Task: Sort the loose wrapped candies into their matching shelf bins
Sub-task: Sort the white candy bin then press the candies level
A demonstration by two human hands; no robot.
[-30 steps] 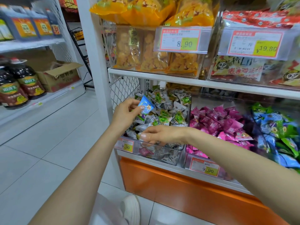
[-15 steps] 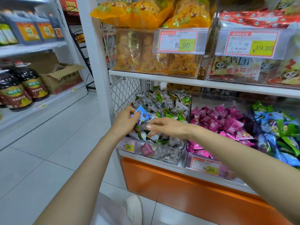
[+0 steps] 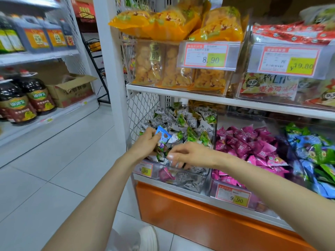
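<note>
Pale floor tiles (image 3: 63, 160) spread left of and below the grip, and an orange base panel (image 3: 199, 220) runs beneath it. Far left, a white shelf (image 3: 68, 113) carries dark bottles (image 3: 39, 96) and a cardboard box (image 3: 72, 91).

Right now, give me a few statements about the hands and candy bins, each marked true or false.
1. The left hand holds a blue candy. True.
2. The pink candies lie left of the grey-and-green candies. False: the pink candies lie to the right of the grey-and-green candies.
3. The right hand is over the grey-and-green candies. True.
4. The price tag under the pink candies reads 19.80. False: that price tag reads 9.90.
</note>
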